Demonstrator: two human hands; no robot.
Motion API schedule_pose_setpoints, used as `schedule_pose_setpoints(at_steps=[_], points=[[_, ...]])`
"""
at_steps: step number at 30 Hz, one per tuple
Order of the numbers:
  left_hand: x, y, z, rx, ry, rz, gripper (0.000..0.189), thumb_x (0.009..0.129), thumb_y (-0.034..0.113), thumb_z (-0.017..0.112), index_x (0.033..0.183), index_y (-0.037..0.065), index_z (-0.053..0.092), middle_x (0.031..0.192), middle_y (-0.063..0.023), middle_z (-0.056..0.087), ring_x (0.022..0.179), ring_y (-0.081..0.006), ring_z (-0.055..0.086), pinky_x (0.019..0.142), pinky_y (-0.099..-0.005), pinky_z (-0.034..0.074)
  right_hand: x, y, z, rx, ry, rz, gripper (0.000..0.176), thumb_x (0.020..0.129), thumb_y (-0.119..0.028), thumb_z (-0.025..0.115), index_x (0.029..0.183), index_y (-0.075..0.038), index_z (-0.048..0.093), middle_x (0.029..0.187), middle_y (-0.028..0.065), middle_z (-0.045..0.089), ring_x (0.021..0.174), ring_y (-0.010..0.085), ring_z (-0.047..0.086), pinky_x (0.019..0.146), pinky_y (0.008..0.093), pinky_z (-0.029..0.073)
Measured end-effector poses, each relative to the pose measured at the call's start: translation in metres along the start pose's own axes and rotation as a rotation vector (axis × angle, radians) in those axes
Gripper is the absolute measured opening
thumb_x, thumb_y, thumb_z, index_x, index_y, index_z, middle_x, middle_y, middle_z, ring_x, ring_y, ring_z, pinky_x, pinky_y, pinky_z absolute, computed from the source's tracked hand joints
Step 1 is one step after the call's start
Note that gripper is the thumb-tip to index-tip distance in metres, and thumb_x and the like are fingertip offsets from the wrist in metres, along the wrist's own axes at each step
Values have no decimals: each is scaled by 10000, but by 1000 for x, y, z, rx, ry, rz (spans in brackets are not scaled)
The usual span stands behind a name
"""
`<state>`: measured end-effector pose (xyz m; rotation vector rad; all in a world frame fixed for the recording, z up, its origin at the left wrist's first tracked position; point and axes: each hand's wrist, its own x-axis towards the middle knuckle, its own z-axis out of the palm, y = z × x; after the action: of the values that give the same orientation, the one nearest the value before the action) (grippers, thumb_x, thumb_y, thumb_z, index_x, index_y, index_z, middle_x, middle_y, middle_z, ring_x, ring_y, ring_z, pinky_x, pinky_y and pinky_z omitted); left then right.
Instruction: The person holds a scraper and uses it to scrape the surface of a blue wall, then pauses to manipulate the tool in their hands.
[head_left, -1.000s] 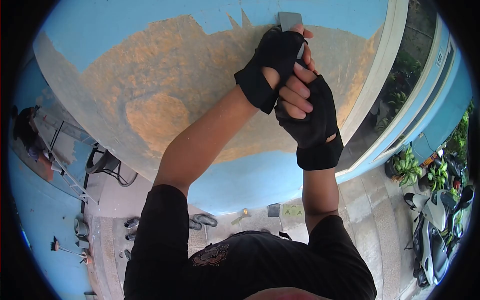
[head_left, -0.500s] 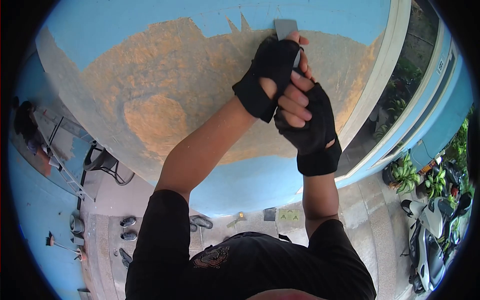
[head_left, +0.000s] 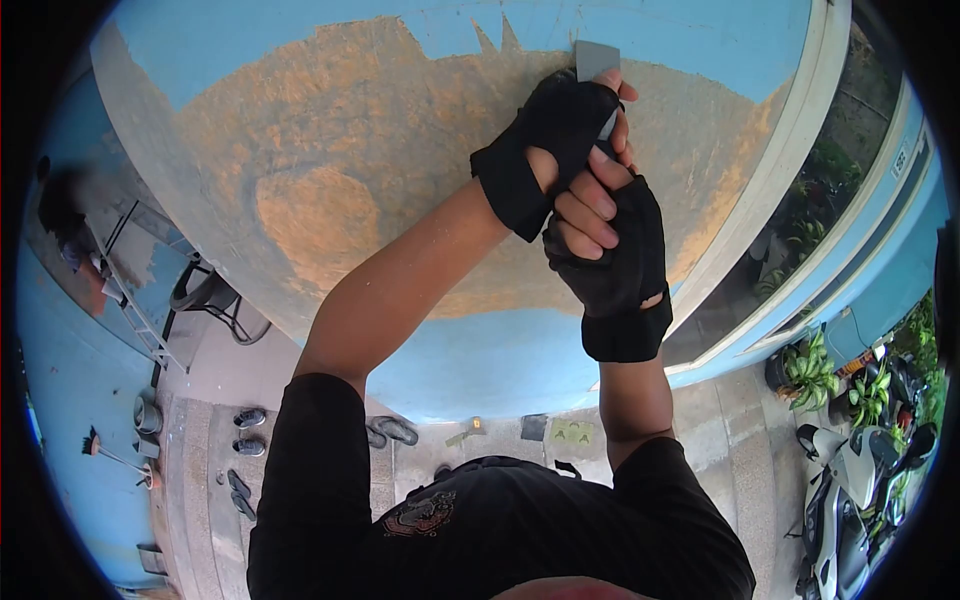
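Note:
A scraper with a flat grey metal blade (head_left: pixel 598 58) is pressed to or just off the wall, at the lower edge of the blue paint (head_left: pixel 690 35). My left hand (head_left: pixel 568 118), in a black fingerless glove, is closed round it just behind the blade. Below it, my right hand (head_left: pixel 610 230) in a matching glove is wrapped round the handle end, touching the left. Most of the handle is hidden by my fingers. Around the hands, the wall is a bare grey and orange patch (head_left: pixel 430 130), with jagged paint spikes to the left of the blade.
A window frame (head_left: pixel 765 150) borders the wall on the right. Potted plants (head_left: pixel 808 372) and a parked scooter (head_left: pixel 850 490) stand lower right. To the left are a ladder (head_left: pixel 140 300), a person (head_left: pixel 70 225) and a chair (head_left: pixel 210 292). Shoes (head_left: pixel 249 432) lie on the floor.
The view has shifted, so the wall and hands appear farther right. Against the paint edge, the blade sits slightly lower. Both hands keep their grip on the scraper.

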<state>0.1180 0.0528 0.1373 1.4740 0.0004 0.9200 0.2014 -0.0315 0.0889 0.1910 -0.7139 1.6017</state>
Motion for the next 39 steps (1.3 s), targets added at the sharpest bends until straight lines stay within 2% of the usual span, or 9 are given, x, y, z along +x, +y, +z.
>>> schedule_pose_setpoints(at_steps=[2,7,10,19,25,29,32,35,39], points=[[4,-1,-1,41,5,28,412,1004,409,550,1135,21,507,730,-26,520,736,-161,564,784,-339,516,2,-6,4,-3,55,20,114,1025,-124,466,923,-174,467,595,-14,432,401,87,350,351,242,285],[0,-4,5,2,51,14,417,1007,411,545,1135,16,505,733,-29,524,733,-168,570,787,-353,527,0,-10,-4,58,1,85,104,1025,-125,461,929,-163,474,605,-9,435,425,92,372,370,241,292],[-1,-4,7,8,64,-17,422,1007,414,548,1138,16,505,737,-29,529,730,-170,569,788,-349,524,-1,-8,-4,21,21,54,151,1061,-154,388,1063,-201,531,621,-1,432,416,93,377,350,233,296],[-11,-21,7,11,110,-24,446,1009,447,538,1124,17,513,711,-30,555,725,-180,600,761,-353,531,-13,-11,-19,15,38,121,111,1018,-152,506,909,-142,486,606,-6,454,414,94,391,373,234,316],[-92,-67,19,60,232,-206,472,1000,480,533,1072,13,530,680,-83,624,773,-236,685,733,-351,542,-101,14,-58,-437,217,289,249,978,-199,571,780,-67,498,621,35,511,444,147,472,443,302,395],[-140,-98,29,52,309,-245,472,1002,476,517,1047,10,574,684,-94,649,773,-248,701,736,-347,542,-145,32,-67,-596,321,326,234,982,-226,555,838,-42,549,668,54,569,533,153,550,502,278,430],[-165,-107,39,32,382,-269,496,1008,496,500,1074,5,528,695,-89,631,825,-255,694,710,-354,540,-164,38,-68,-849,388,383,246,985,-265,576,1018,-25,618,754,88,653,599,110,594,511,220,431],[-183,-105,49,-5,507,-280,486,1006,479,507,1074,1,561,679,-84,643,813,-250,707,701,-341,541,-176,43,-57,-900,375,399,240,986,-251,585,1071,-29,617,786,75,663,651,108,623,524,211,448],[-200,-87,63,15,511,-264,483,1009,470,503,1064,-6,562,683,-83,640,804,-237,701,718,-340,539,-190,58,-43,-942,416,273,221,981,-219,596,1099,-32,606,818,54,666,705,115,650,548,214,471]])
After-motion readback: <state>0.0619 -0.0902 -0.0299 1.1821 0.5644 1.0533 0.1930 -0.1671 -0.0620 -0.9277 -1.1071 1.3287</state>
